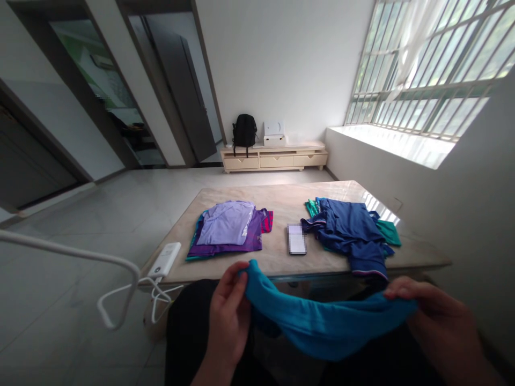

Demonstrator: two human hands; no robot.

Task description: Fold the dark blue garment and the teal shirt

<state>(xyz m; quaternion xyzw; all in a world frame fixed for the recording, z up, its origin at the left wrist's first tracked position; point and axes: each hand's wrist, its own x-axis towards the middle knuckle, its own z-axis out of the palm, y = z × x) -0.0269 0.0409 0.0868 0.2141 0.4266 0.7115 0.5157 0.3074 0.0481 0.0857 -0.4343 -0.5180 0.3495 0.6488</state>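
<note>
Hands, left hand (227, 316) and right hand (436, 316), grip a teal garment (322, 321) stretched below the tabletop's (281, 257) near edge, apparently mid-fold, squaring up due.

Bare table (281, 206) strip open btwn folded stack (231, 228) & loose pile (350, 230), only phone (296, 239) sits mid-lane; power bank (164, 260) blocks left corner.

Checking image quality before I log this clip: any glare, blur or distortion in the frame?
Head view: window daylight blows out the sill and glares on the table; wide-angle lens bends the walls; phone screen blurred out; both hands and the teal garment sit dim but sharp.
</note>
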